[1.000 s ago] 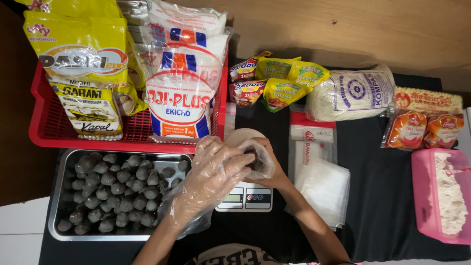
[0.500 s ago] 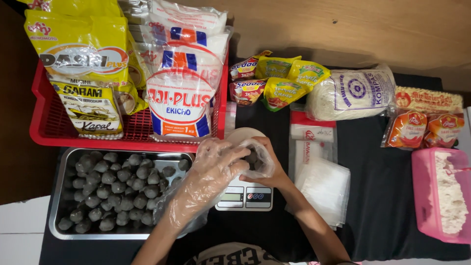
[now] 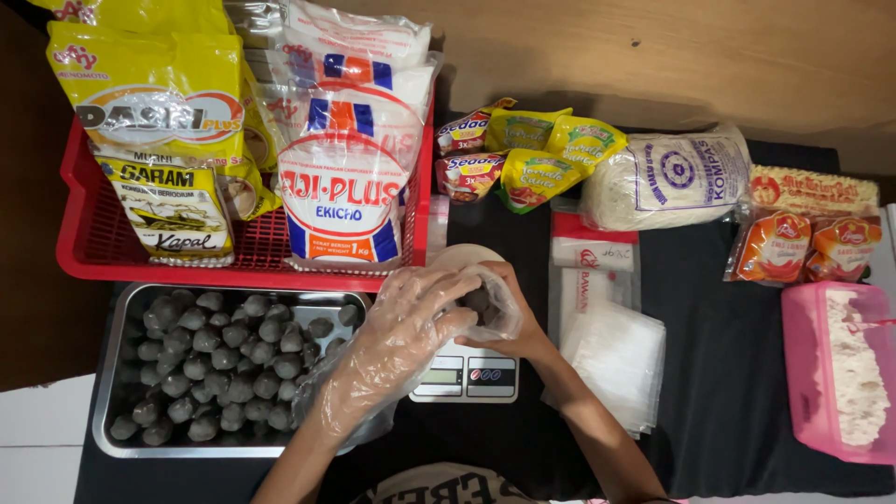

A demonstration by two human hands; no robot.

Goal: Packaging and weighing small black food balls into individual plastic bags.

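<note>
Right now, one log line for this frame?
left hand: plastic-gloved, at small clear bag | right hand: bare, holds bag over digital scale | steel tray: dark balls

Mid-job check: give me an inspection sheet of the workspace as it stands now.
Surface: black cloth over the table.
Job's things: small clear bag with dark balls inside, held over a digital scale; metal tray of dark balls.
Clutter: red basket of seasoning packs, snack packets, white sack, stack of clear bags, pink tub of white powder.
Grippers: left hand, in a loose plastic glove, reaches into the bag; right hand, bare, holds the bag.
Cables: nothing seen.
Surroundings: wooden wall behind.
</note>
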